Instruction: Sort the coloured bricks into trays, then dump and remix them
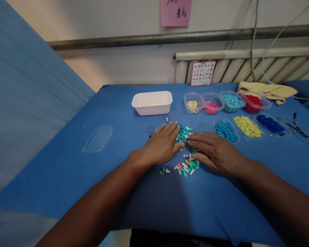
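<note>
A loose pile of small building bricks, mostly green and white with some blue, lies on the blue tablecloth between my hands. My left hand rests flat over the pile's left side, thumb apart, covering some bricks. From the right, my right hand reaches in with fingers stretched out, its fingertips at the pile's right edge. Nearer to me lies a second scatter of green, white, orange and yellow bricks. A few stray bricks sit to its left.
Behind the pile stands a white tub. Clear tubs of sorted bricks, such as yellow, red and dark blue, line the right side. A clear lid lies left; glasses and a yellow cloth lie far right.
</note>
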The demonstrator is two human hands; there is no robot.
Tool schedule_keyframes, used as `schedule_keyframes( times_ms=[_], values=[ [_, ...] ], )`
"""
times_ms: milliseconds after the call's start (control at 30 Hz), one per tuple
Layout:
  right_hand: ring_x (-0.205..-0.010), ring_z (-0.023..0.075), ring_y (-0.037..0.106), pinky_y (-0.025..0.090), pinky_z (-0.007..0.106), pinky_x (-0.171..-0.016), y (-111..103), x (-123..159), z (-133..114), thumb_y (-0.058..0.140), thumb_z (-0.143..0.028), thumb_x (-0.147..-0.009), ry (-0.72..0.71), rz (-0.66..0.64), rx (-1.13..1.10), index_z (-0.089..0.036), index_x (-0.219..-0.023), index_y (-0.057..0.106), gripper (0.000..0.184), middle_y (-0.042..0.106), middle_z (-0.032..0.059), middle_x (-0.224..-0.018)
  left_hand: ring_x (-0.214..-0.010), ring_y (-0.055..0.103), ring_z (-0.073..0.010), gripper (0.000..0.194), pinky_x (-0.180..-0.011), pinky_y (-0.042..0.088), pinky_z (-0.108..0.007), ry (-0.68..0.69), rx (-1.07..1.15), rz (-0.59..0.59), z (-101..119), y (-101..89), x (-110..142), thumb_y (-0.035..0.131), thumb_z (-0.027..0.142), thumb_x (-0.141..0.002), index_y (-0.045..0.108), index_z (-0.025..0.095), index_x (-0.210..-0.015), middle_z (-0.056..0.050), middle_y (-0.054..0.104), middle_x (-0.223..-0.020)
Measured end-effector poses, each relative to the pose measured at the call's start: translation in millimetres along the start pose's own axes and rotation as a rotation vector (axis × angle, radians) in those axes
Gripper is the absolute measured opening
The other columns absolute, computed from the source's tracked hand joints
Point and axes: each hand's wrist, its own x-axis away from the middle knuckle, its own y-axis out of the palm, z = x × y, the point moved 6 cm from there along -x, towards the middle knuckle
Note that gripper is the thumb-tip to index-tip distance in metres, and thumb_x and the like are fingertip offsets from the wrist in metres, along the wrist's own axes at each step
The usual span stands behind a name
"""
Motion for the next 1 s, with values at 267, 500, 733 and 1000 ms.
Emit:
schedule_keyframes(
  times_ms=[267, 500, 733, 1000],
  values=[
    [-0.126, 0.0348, 0.080, 0.069, 0.053, -0.105, -3, 5, 4, 0.061, -0.034, -0.114, -0.022, -0.030, 0.047, -0.017, -0.132, 0.079, 0.031, 0.083, 0.0168, -0.135, -0.178, 0.012, -0.0337, 0.091, -0.143, 0.009, -0.056, 0.067, 0.015, -0.031, 16, 10.8, 1, 0.033, 0.074, -0.113, 0.025, 0.013, -0.181, -0.018, 0.016, -0.189],
    [-0.132, 0.0339, 0.077, 0.065, 0.055, -0.112, -7, 5, 5, 0.065, -0.034, -0.112, 0.037, 0.042, 0.028, -0.022, -0.139, 0.077, 0.032, 0.080, 0.0154, -0.141, -0.178, 0.009, -0.0359, 0.097, -0.143, 0.003, -0.060, -0.043, -0.023, -0.010, -13, 2.2, 1, 0.027, 0.079, -0.111, 0.026, 0.010, -0.180, -0.020, 0.012, -0.189],
    [-0.148, 0.0364, 0.066, 0.058, 0.056, -0.122, 10, -1, 6, 0.063, -0.036, -0.113, 0.014, -0.078, 0.064, -0.016, -0.151, 0.070, 0.044, 0.068, 0.0200, -0.160, -0.178, 0.011, -0.0344, 0.096, -0.143, 0.008, -0.057, 0.057, 0.022, -0.026, 0, 8.0, -7, 0.028, 0.078, -0.112, 0.025, 0.011, -0.181, -0.019, 0.014, -0.189],
    [-0.122, 0.0321, 0.081, 0.069, 0.050, -0.106, -11, 12, 5, 0.070, -0.030, -0.110, -0.047, 0.012, 0.055, -0.020, -0.134, 0.079, 0.028, 0.084, 0.0139, -0.133, -0.174, 0.029, -0.0286, 0.070, -0.143, 0.014, -0.054, -0.095, 0.022, 0.215, -20, -18.7, -2, 0.026, 0.054, -0.120, 0.041, 0.014, -0.174, -0.014, 0.035, -0.184]
  ],
)
